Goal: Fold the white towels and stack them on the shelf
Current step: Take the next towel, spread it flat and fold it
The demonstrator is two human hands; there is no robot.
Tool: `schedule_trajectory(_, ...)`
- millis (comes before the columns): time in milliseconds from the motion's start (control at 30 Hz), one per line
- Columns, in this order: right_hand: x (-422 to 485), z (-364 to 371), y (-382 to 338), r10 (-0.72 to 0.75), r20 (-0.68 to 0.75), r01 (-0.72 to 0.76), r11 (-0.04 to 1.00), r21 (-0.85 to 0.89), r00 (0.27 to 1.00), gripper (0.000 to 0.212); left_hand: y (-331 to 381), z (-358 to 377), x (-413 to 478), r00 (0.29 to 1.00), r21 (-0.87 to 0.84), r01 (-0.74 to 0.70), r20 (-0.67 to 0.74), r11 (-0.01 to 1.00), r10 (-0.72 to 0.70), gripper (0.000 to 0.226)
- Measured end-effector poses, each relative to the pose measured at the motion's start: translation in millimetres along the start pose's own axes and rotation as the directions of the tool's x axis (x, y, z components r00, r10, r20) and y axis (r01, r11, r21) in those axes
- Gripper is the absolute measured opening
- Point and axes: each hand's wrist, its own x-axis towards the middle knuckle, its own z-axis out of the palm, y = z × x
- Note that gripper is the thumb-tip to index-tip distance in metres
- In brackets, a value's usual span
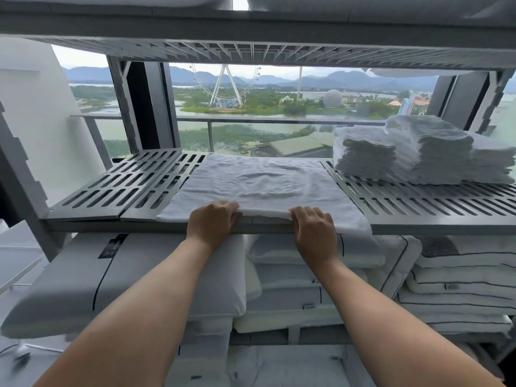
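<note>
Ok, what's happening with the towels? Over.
Left hand and right hand grip near edge of flat white towel on grey slotted shelf. Folded white towel stacks at right. Nothing blocking.

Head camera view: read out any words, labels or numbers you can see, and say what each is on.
Black label on the pillow under the shelf: pale lettering, too blurred to read.
Small tags on the bedding below: too small to read.
Spread towel, folded towels: no writing seen.

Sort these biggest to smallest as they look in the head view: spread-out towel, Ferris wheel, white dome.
1. spread-out towel
2. Ferris wheel
3. white dome
Wheel and dome are far off, so they only look small.
</note>
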Motion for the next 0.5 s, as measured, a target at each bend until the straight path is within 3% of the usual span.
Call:
schedule_trajectory(200, 10.0, -7.8, -0.7, 0.100, -0.098, -0.102, 0.995, -0.020, 0.990, 0.012, 9.8, -16.8, 2.1, 0.981, -0.107, 0.126, -0.135, 0.986, -0.140, 0.030)
schedule_trajectory(500, 30.8, -16.1, 10.9, 0.019, -0.179, -0.046, 0.988, -0.149, 0.984, 0.018, 18.9, -29.7, 15.9, 0.975, 0.021, 0.062, -0.214, 0.998, -0.056, 0.033)
